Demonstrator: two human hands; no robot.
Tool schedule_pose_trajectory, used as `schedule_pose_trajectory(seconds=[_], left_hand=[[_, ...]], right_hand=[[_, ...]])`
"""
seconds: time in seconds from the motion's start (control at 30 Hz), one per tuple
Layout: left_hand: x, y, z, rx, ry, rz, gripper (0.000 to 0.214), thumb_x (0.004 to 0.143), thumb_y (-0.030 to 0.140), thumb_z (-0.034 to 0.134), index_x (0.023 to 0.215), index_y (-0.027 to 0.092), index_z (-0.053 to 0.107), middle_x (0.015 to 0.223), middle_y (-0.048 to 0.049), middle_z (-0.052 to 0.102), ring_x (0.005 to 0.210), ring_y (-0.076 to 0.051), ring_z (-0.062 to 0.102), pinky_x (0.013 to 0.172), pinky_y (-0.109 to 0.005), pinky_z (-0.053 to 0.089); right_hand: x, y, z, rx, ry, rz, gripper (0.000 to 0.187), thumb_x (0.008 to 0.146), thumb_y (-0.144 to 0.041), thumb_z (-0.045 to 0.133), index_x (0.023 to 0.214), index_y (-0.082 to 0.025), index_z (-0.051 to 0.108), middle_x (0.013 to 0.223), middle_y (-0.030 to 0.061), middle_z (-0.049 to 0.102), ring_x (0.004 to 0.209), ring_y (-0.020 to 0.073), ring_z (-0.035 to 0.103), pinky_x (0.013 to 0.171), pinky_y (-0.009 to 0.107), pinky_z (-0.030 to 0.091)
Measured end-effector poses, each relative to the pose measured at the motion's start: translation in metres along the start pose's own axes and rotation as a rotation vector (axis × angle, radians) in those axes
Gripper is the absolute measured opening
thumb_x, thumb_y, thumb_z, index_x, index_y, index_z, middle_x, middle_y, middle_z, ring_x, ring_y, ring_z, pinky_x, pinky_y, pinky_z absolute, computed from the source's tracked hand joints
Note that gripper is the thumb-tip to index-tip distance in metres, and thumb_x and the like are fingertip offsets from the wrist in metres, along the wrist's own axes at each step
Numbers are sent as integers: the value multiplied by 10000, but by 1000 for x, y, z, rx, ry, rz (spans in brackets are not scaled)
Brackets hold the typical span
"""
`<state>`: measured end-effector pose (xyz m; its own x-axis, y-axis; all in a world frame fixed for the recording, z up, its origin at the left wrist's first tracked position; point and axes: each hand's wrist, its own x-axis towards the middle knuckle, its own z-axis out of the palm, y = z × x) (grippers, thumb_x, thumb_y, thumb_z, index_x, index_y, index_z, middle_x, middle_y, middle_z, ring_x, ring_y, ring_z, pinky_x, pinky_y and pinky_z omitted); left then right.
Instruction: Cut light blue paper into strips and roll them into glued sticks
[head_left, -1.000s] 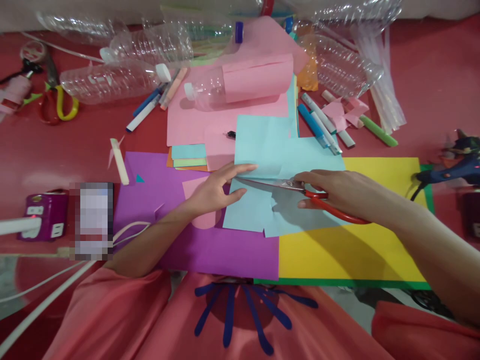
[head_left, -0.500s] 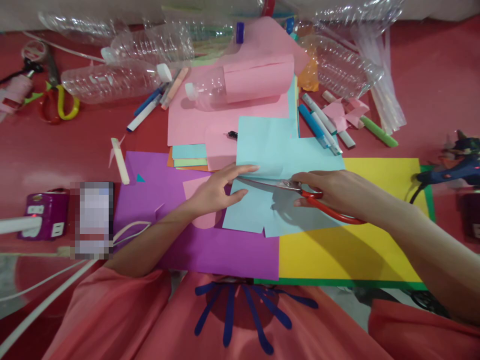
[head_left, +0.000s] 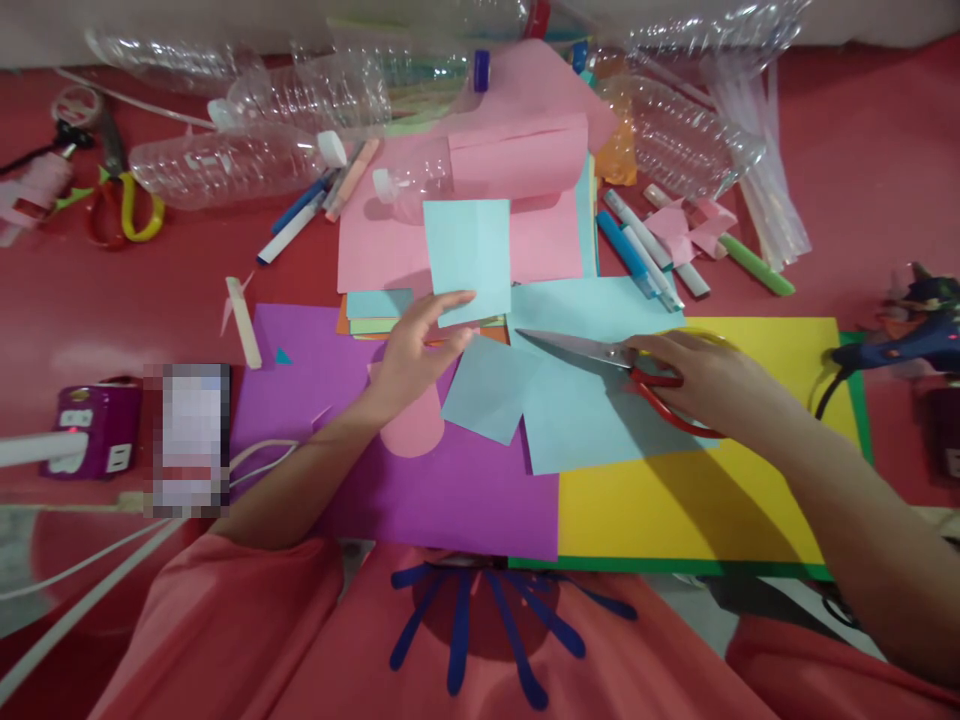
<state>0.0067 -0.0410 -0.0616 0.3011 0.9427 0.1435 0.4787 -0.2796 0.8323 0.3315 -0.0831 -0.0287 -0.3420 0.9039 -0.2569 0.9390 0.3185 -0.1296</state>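
Note:
My left hand [head_left: 418, 350] has a small rectangle of light blue paper [head_left: 471, 250] at its index finger, the paper's lower edge caught at the fingers. Just under the thumb lies a second, smaller light blue piece [head_left: 491, 390], tilted over the purple sheet [head_left: 450, 510]. My right hand [head_left: 679, 375] is wrapped around the handles of red-and-yellow scissors [head_left: 581, 347]. Their blades point left above the larger light blue sheet [head_left: 577, 420] and look nearly closed. Partly behind my left hand is a pink paper piece [head_left: 414, 425].
A yellow sheet [head_left: 637, 520] lies at front right. Behind are a pink-wrapped bottle [head_left: 517, 160], clear bottles [head_left: 225, 165], and markers [head_left: 630, 245]. A phone [head_left: 195, 435] and purple socket block [head_left: 91, 425] sit left with cables. A blue glue gun [head_left: 900, 345] lies right.
The small light blue rectangle has come apart from the larger sheet and moved left and away with my left hand. The scissors have shifted slightly right, and a second small piece now lies separate.

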Motion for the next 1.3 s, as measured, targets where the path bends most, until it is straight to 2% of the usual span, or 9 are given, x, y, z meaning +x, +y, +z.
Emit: schedule_pose_trajectory(seconds=[0.2,0.3,0.47,0.67,0.77,0.87,0.93,1.03,1.3], left_hand=[[3,0,2,-54,96,-72,285,941,419,534,1106,221,656,1172,-59,704,1094,-206,651,918,-342,552],[2,-4,4,-104,65,-99,184,911,352,561,1011,223,648,1102,-44,703,1021,-186,666,781,-288,559],[-3,-7,4,-245,-90,2,257,850,327,628,1094,256,593,1165,-41,640,1112,-195,620,850,-287,537],[-8,7,3,-370,-418,78,455,847,314,661,1266,276,488,1387,-90,509,1182,-216,595,890,-308,533],[-7,6,5,-358,-371,20,490,836,307,668,1281,276,465,1249,-74,584,1030,-176,643,786,-273,525],[-4,1,7,-365,-237,-80,497,832,308,661,1274,252,441,822,30,615,735,-108,617,684,-234,477],[0,-2,8,-387,-137,-109,476,816,315,672,1229,240,449,708,68,574,661,-93,582,664,-229,462],[4,-2,8,-384,-52,-116,417,794,301,682,1154,234,483,749,49,616,689,-97,601,664,-229,464],[6,-5,9,-256,36,-136,179,795,345,650,892,197,620,944,-37,694,837,-143,639,683,-254,488]], right_hand=[[-5,42,11,116,107,22,412,828,-297,515,1209,-233,656,1085,129,714,947,309,694,778,427,571],[-7,45,6,78,222,-16,385,881,-340,503,1212,-214,655,1095,154,705,1010,334,674,847,484,559],[5,3,-6,260,434,-91,305,950,-377,511,1202,-249,627,1142,130,691,1046,272,681,866,416,569],[39,-61,8,503,356,-329,485,982,-386,451,1451,-268,413,1474,121,508,1389,282,452,1111,510,410],[54,-81,19,651,359,-358,438,948,-332,483,1377,-247,493,1298,108,642,1251,277,556,1052,507,440],[64,-94,25,871,373,-194,326,879,-274,532,1192,-228,610,1008,66,706,958,225,632,868,413,506],[67,-99,27,1044,313,-105,209,834,-260,559,1019,-211,644,862,34,673,791,176,598,730,337,488],[69,-103,31,1313,184,-73,89,789,-284,608,826,-205,591,726,-14,580,651,120,506,608,276,415],[73,-97,40,1620,178,15,315,734,-412,756,750,-227,502,687,-53,494,623,94,466,579,248,383]])
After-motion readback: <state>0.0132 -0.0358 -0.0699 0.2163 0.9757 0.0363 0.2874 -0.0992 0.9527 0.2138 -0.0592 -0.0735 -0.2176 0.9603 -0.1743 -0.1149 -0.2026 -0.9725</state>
